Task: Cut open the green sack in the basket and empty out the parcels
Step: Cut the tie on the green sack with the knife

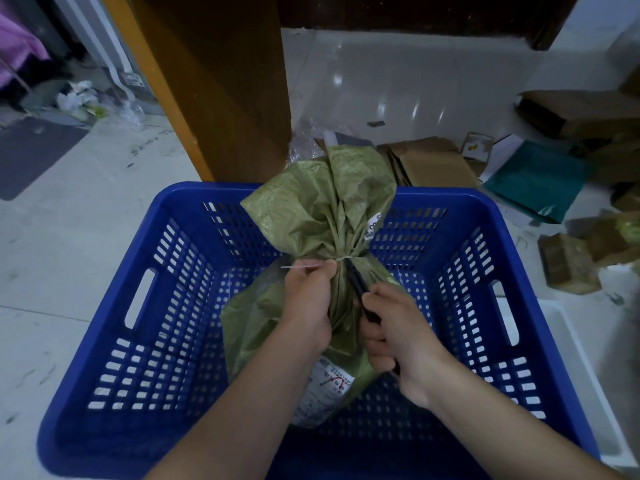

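Observation:
A green woven sack (322,206) stands in a blue perforated plastic basket (145,341). Its neck is cinched by a white zip tie (346,259), and a white shipping label (327,389) shows low on its front. My left hand (308,303) pinches the tie's loose tail at the left of the neck. My right hand (398,337) grips a black cutter (358,284), whose tip points up and reaches the tie at the neck. The parcels inside are hidden by the sack.
A brown and orange wooden post (221,81) rises just behind the basket. Cardboard boxes (433,164), a teal mailer (533,178) and more brown parcels (568,265) lie on the tiled floor at right. A dark mat (31,150) lies far left.

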Available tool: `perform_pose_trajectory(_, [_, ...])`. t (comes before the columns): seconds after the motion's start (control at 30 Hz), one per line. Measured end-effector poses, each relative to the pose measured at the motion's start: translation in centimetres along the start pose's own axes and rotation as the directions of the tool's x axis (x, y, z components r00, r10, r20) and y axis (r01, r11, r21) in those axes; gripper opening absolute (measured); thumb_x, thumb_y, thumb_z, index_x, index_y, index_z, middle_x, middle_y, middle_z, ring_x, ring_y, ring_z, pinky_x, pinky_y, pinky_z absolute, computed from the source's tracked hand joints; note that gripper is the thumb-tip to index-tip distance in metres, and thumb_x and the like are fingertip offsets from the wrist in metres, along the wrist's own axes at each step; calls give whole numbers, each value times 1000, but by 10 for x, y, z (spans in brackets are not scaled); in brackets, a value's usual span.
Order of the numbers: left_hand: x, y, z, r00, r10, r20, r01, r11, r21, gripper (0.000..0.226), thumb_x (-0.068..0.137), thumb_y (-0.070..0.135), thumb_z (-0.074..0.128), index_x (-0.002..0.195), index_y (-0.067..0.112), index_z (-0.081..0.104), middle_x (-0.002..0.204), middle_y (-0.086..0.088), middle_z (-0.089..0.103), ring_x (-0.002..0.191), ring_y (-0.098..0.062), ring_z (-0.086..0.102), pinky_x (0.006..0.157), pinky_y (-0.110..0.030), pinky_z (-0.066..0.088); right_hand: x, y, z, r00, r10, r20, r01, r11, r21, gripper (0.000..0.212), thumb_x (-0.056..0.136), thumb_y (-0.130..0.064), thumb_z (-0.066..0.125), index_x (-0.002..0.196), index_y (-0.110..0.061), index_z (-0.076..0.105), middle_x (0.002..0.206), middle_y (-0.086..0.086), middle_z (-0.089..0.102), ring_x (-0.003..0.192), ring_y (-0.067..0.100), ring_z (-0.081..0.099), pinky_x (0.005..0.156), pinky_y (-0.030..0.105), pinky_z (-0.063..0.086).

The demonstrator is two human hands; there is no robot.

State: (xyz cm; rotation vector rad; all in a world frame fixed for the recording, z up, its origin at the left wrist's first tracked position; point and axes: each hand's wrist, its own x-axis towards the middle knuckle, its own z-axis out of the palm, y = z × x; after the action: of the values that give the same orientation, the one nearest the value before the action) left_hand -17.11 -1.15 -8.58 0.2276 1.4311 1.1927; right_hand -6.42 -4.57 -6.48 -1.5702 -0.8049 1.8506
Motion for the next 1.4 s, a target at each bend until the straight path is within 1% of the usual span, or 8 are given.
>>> perform_pose_trajectory(0.13, [0, 0, -2, 996, -49, 71, 52, 998, -40, 16, 97, 4, 50, 83, 10, 46, 71, -12, 56, 57, -20, 55, 47, -25, 51, 5, -2, -10, 962, 185, 198, -246, 904, 350, 30, 100, -23, 40, 71, -17, 48, 42, -6, 24, 26, 4, 18, 28, 10, 12])
perform_pose_trajectory(0.33, [1, 0, -3, 986, -116, 120, 128, 987, -94, 8, 97, 3, 50, 89, 7, 48, 64, -12, 55, 37, -16, 51, 40, -20, 45, 9, -4, -12, 883, 251, 396, -432, 764, 479, 30, 93, -32, 50, 69, -14, 54, 37, -7, 25, 21, 4, 23, 25, 9, 19])
perform_pose_trajectory(0.43, [1, 1, -3, 990, -100, 104, 108, 991, -77, 12, 96, 3, 50, 86, 9, 45, 66, -12, 55, 45, -19, 52, 42, -23, 46, 9, -6, -12, 914, 246, 322, -354, 871, 342, 35, 94, -36, 55, 66, -15, 52, 39, -7, 25, 25, 4, 23, 27, 11, 20])
perform_pose_trajectory(0.53, [1, 0, -2, 991, -83, 102, 90, 994, -67, 14, 96, 2, 50, 86, 10, 45, 75, -13, 56, 65, -22, 56, 62, -34, 51, 8, -8, -9, 988, 77, 133, -86, 995, 57, 29, 99, -24, 52, 72, -14, 50, 44, -5, 31, 30, 6, 24, 30, 16, 18])
perform_pose_trajectory(0.7, [-1, 0, 5, 987, -93, 128, 92, 996, 11, 17, 99, 4, 47, 84, 12, 43, 76, -14, 54, 67, -22, 55, 61, -32, 50, 14, -3, -7, 974, -223, -41, 202, 935, -292, 40, 98, -14, 49, 58, -15, 43, 42, -10, 35, 31, 1, 30, 34, 17, 24])
perform_pose_trajectory(1.0, [3, -9, 9, 991, -116, 74, 120, 991, -60, 22, 97, 1, 43, 80, 13, 39, 52, -8, 40, 42, -16, 37, 37, -22, 36, 23, -2, -7, 985, 108, 133, -138, 960, 242, 35, 103, -25, 41, 72, -12, 50, 47, -3, 33, 27, 3, 23, 28, 10, 15])
perform_pose_trajectory(1.27, [5, -12, 18, 997, -71, 1, 71, 997, -22, 18, 98, 5, 43, 83, 14, 39, 58, -9, 40, 46, -21, 34, 30, -15, 31, 26, -2, -6, 983, 94, 156, -147, 916, 372, 35, 102, -24, 41, 70, -11, 49, 45, -3, 37, 27, 3, 24, 26, 13, 14])
perform_pose_trajectory(1.4, [6, -8, 17, 991, -113, 68, 116, 992, -45, 8, 100, 19, 48, 100, 11, 45, 57, -7, 41, 48, -19, 37, 34, -18, 37, 27, -6, -11, 981, 80, 179, -139, 928, 346, 34, 102, -24, 41, 72, -11, 50, 45, -3, 36, 26, 4, 24, 27, 12, 15])
